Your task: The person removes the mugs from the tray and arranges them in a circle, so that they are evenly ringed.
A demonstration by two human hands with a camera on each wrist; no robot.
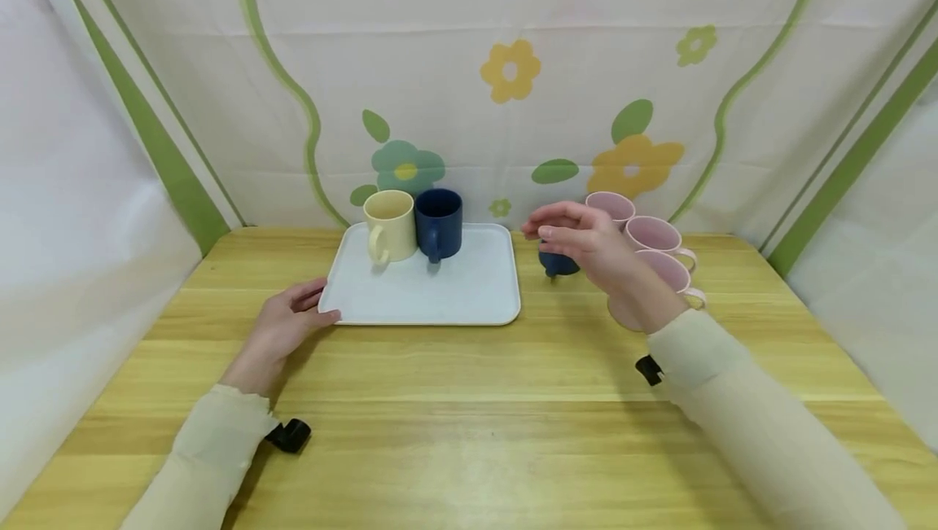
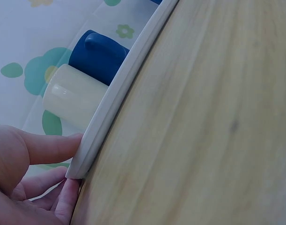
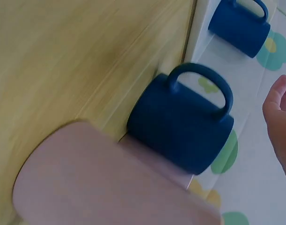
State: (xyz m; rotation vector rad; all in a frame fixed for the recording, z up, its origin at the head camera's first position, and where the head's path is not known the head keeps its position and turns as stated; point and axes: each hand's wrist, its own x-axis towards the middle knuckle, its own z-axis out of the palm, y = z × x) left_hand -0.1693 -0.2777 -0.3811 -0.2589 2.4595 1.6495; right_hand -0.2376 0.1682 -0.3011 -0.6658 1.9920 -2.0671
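1. Left hand [image 1: 289, 314] pinches the tray [image 1: 425, 302] at its near-left corner; a light hold should steady it.
2. Pink mugs [image 1: 654, 234] stand right of the tray; best keep clear.
3. Right hand [image 1: 589, 241], fingers relaxed, gripping nothing, hovers by the blue mug [image 3: 180, 124] just right of the tray; approach squarely.
4. Yellow mug [image 1: 396, 233] and second blue mug [image 1: 444, 230] stand toward the tray's back.

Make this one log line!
left fingers: grip tray corner; right fingers: empty, near blue mug; on tray: yellow mug, second blue mug
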